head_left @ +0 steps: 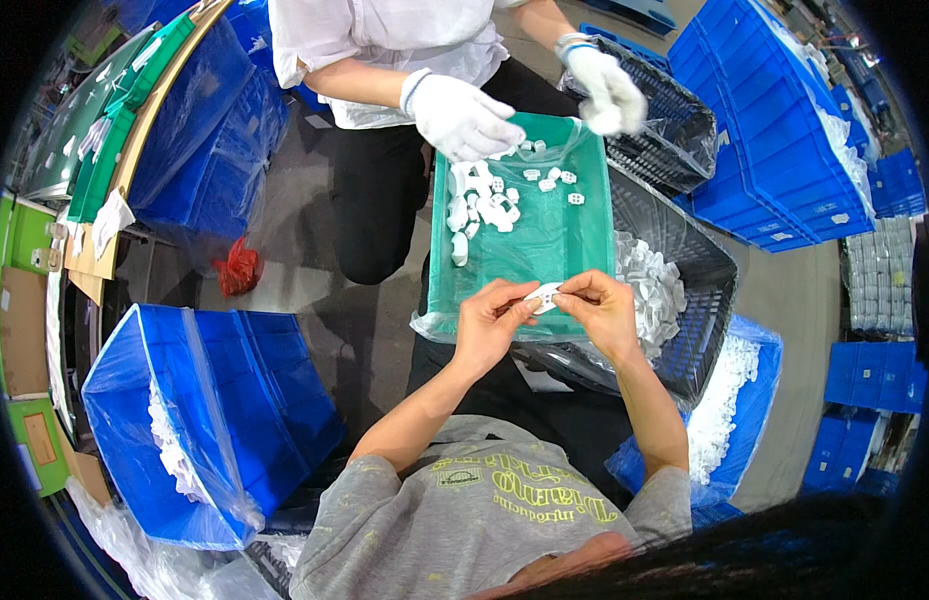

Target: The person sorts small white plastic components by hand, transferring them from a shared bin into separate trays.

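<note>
Between the fingertips of both my hands sits a small white plastic part (545, 297) with dark holes in it, just above the near edge of a green tray (554, 250). My left hand (492, 318) pinches its left end, and my right hand (597, 308) grips the right end. Several white plastic pieces (481, 200) lie in the tray's far left part, with a few small blocks (575, 199) to their right. Across the tray, a co-worker's white-gloved hand (464, 118) reaches over the pile. The co-worker's other gloved hand (609, 92) is blurred at the far right corner.
A black crate (699, 260) with white parts stands right of the tray, and another black crate (674, 130) lies beyond it. Blue bins stand at left (234, 400), far left (204, 130) and right (764, 130). A red bag (238, 268) lies on the floor.
</note>
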Tool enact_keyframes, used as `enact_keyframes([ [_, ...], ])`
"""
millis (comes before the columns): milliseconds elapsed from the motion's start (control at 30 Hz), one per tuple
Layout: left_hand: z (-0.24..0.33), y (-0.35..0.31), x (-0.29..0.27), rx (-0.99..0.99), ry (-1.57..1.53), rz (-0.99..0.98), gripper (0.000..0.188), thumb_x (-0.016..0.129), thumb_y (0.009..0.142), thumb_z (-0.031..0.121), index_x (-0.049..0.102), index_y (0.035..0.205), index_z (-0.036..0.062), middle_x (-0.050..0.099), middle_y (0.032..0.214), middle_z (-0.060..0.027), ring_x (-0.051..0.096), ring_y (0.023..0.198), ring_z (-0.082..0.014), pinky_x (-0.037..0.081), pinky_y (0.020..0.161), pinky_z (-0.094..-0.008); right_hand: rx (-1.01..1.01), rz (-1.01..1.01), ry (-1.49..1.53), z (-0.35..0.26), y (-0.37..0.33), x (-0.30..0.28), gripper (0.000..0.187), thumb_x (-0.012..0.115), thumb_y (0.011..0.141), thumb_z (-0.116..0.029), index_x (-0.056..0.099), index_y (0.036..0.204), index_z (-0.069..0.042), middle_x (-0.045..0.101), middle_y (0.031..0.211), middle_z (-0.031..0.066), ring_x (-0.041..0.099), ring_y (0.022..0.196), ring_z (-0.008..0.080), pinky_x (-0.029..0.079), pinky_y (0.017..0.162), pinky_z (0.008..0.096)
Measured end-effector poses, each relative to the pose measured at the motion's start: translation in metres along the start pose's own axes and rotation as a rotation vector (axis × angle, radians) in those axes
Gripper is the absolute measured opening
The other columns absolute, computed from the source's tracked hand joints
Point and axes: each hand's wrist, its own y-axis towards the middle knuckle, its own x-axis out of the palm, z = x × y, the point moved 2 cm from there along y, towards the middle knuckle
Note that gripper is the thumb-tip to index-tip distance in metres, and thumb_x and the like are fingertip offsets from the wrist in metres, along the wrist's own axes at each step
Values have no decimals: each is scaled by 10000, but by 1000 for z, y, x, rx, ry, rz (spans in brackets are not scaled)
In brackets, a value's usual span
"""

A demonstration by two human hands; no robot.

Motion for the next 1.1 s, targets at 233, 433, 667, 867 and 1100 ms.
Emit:
enact_keyframes([
  [233,2,-2,1,107,89,-17,200,577,826,-1,606,1020,-37,556,901,-75,594,781,-135,535,693,-239,-127,-9,23,20,1,4,110,675,746,-17,599,819,15,639,759,61,581,664,97,459,576,232],
  [433,1,-1,-5,90,178,-68,203,598,806,-13,618,1008,-24,567,892,-70,585,754,-115,499,640,-214,-111,-30,-153,7,-1,1,188,672,753,-52,606,914,20,639,762,70,599,682,124,477,603,262],
  [667,8,-9,5,337,618,109,178,622,708,-77,646,870,-7,574,733,-79,557,593,-132,429,520,-232,-235,-31,-360,11,-5,7,127,657,715,1,602,829,13,623,703,103,601,593,151,464,543,265],
  [867,4,-7,7,367,726,160,184,604,673,-100,639,823,2,556,692,-91,542,547,-171,405,484,-263,-373,80,-508,10,-7,13,89,613,680,58,578,752,18,593,668,123,580,549,162,438,495,279],
  [1100,11,0,13,292,650,-9,187,625,727,-22,646,909,20,588,758,-96,581,647,-173,462,553,-266,-355,45,-454,14,-12,-24,126,651,704,53,607,815,12,605,702,64,585,642,110,458,579,240],
])
